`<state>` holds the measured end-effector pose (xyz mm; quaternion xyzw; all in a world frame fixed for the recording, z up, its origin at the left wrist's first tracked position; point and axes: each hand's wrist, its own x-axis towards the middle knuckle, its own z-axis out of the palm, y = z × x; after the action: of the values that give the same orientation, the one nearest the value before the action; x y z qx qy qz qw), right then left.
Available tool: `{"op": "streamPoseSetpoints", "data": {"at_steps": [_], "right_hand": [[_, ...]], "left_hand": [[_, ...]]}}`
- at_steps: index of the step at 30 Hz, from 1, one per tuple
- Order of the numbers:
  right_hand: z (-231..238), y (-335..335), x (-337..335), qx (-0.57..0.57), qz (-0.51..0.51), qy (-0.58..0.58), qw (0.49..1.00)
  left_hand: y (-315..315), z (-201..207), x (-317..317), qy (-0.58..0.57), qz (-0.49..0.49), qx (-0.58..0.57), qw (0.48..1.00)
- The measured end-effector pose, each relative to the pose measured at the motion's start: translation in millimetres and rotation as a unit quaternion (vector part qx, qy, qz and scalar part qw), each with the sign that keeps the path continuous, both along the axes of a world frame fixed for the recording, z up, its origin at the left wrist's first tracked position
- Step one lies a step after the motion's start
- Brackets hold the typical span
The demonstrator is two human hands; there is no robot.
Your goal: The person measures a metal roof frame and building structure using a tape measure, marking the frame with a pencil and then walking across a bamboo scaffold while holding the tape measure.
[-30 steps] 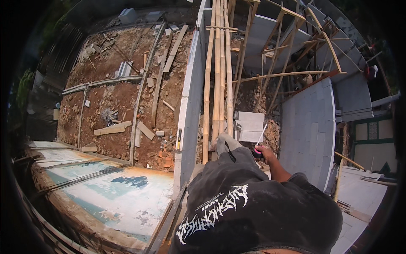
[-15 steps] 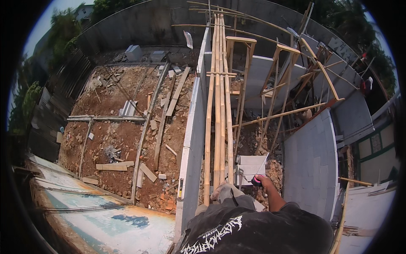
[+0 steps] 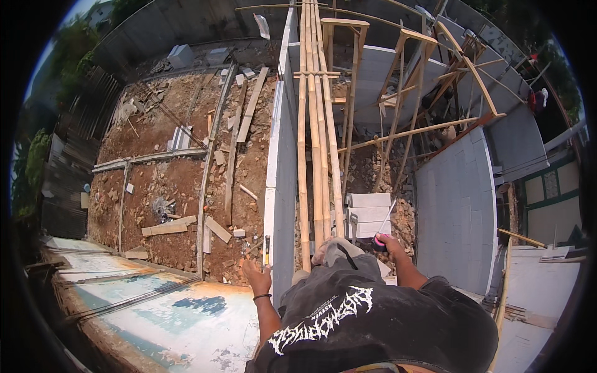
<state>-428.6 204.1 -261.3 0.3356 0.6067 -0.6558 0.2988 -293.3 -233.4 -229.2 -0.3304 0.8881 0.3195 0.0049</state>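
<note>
My right hand [image 3: 389, 245] is closed around a black-and-pink tape measure [image 3: 378, 244], whose thin pale blade [image 3: 388, 214] sticks out upward. Left of my body, my left hand [image 3: 256, 276] reaches over the pale top of the block wall [image 3: 271, 214], its fingers apart and holding nothing. Just beyond those fingers, a slim yellow-and-black tool [image 3: 267, 250] lies on the wall top. Long bamboo poles [image 3: 315, 149] run away from me along the wall, under my bent legs. Pale blocks [image 3: 370, 214] are stacked below my right hand.
Bamboo trestles [image 3: 348, 81] and a slanting pole [image 3: 410, 135] stand ahead on the right. Another grey block wall [image 3: 454, 211] rises at the right. Down on the left lie rubble soil, concrete beams [image 3: 212, 149] and loose planks [image 3: 252, 105]. A stained white slab [image 3: 143, 311] is at lower left.
My left arm has come into view, with the hand now near the yellow-and-black tool. My right hand has shifted slightly up, still gripping the tape measure. The view has tilted downward.
</note>
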Motion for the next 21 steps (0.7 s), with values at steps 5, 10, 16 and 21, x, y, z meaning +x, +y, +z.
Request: {"op": "streamPoseSetpoints", "data": {"at_steps": [5, 10, 16, 21], "right_hand": [[-35, 33, 24, -0.002, -0.096, 0.007, 0.995], [10, 27, 23, 0.023, -0.121, -0.033, 0.992], [13, 52, 14, 0.026, -0.153, 0.011, 0.988], [13, 51, 6, 0.025, -0.162, 0.031, 0.986]], "left_hand": [[5, -7, -55, 0.02, -0.143, 0.124, 0.982], [-67, -45, -4, 0.012, 0.154, 0.252, 0.955], [-80, -76, 68, -0.135, 0.374, 0.327, 0.857], [-68, -95, 40, -0.185, 0.264, 0.342, 0.883]]}}
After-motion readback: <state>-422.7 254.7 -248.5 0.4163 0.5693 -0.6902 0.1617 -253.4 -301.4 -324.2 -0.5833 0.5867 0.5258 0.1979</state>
